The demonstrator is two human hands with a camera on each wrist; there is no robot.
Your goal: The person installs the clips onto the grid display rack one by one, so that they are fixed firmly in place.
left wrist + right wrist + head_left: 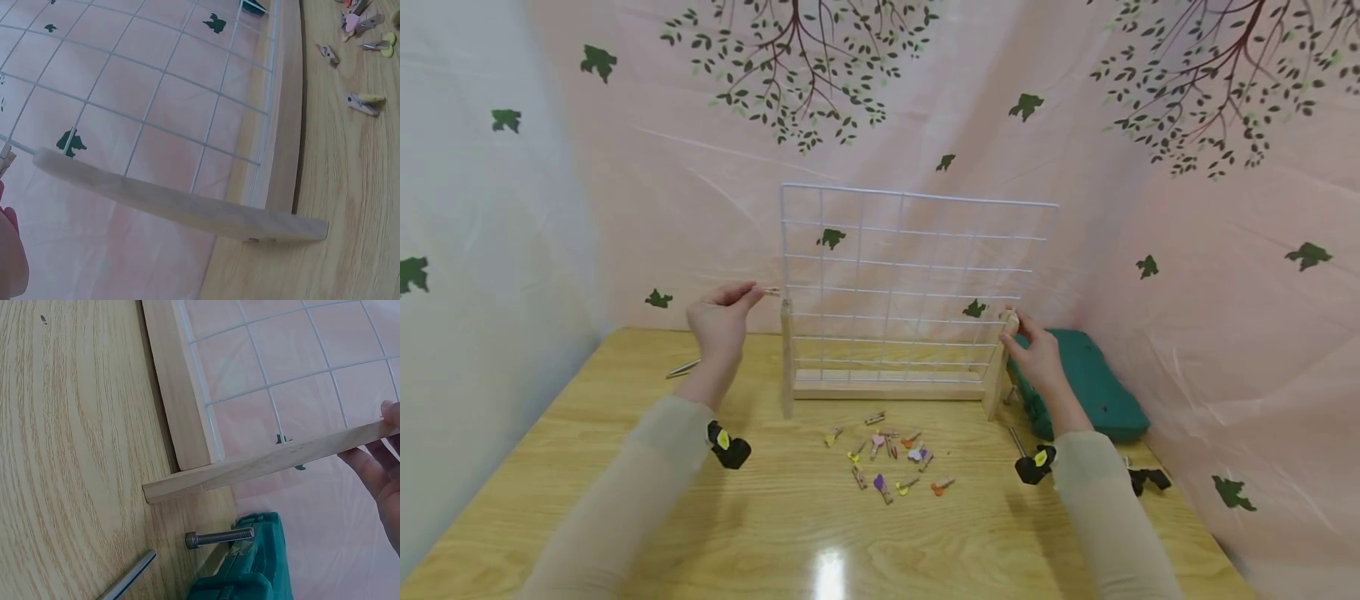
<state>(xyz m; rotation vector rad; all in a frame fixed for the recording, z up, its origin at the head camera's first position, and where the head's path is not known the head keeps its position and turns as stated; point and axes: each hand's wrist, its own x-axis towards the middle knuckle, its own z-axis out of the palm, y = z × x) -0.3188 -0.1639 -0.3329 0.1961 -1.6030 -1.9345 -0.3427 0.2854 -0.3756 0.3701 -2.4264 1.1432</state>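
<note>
A white wire grid (917, 197) stands upright in a wooden frame, with a left post (787, 358), a right post (995, 375) and a low crossbar (887, 390). My left hand (718, 321) pinches a small wooden clothespin (772, 291) beside the grid's left edge, just above the left post's top. Only part of that hand (11, 250) enters the left wrist view. At the other side, my right hand (1039, 357) grips the upper end of the right post; in the right wrist view its fingers (369, 469) lie against the wood.
Several clothespins with coloured shapes (883, 487) lie scattered on the wooden table (760, 533) in front of the frame. A green case (1086, 383) sits behind my right hand. Near it are a bolt (219, 537) and a metal rod (128, 575). More metal pieces (683, 368) lie at left.
</note>
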